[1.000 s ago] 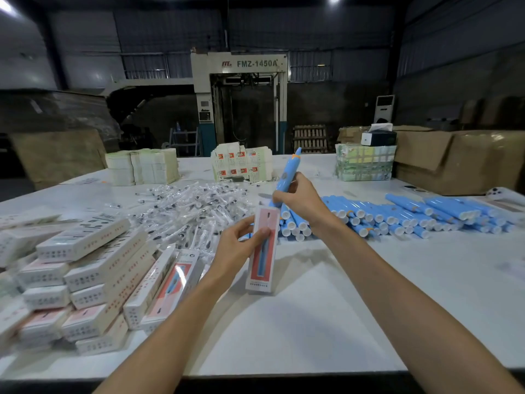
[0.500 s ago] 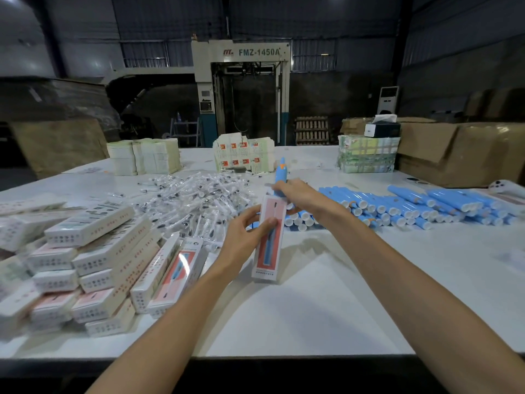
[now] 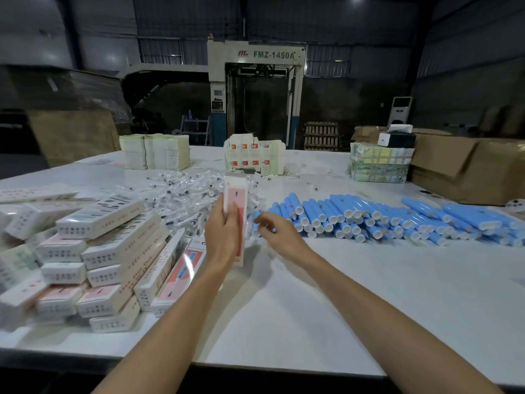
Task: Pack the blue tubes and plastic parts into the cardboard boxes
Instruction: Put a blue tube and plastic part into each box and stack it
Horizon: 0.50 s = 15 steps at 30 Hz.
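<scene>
Box (image 3: 235, 194), narrow white-and-pink cardboard, gripped upright by left hand (image 3: 223, 237); right hand (image 3: 281, 237) loosely curled, holding nothing, just beside it, near pile of blue plastic tubes (image 3: 369, 217).

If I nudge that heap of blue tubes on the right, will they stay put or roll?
Likely to roll: the blue tubes are smooth round cylinders heaped loosely on the flat white table. They probably feel stiff and light, looking like capped plastic. Pulling a bottom one may shift its neighbours.
</scene>
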{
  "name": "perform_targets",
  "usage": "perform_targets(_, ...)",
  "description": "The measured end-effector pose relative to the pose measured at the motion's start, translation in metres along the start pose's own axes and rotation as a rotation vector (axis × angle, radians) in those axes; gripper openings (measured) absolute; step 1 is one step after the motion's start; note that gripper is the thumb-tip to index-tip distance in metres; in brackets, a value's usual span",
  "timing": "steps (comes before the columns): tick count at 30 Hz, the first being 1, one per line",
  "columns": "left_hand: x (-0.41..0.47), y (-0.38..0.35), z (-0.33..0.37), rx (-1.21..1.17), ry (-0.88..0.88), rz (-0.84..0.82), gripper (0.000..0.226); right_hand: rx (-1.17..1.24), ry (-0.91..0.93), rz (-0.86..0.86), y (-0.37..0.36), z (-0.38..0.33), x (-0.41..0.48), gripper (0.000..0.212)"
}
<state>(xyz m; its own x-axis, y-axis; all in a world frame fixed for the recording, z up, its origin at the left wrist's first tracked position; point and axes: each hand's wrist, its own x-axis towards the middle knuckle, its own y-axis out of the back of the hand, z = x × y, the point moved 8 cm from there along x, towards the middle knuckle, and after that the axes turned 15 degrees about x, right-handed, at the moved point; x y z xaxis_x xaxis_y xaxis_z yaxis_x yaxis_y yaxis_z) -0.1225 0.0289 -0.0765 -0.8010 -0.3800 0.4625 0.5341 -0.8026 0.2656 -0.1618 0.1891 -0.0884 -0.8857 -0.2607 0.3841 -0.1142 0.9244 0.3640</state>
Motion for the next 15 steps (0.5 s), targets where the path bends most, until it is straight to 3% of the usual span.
perform_targets(6,0.009,0.023,-0.012,0.071,0.059,0.175,0.024,-0.174,0.073,-0.218,-0.074,-0.003,0.001,0.013)
perform_targets(15,0.013,0.019,-0.017,-0.052,0.063,0.167,0.02,-0.401,0.081,-0.212,-0.082,0.0,0.012,0.024)
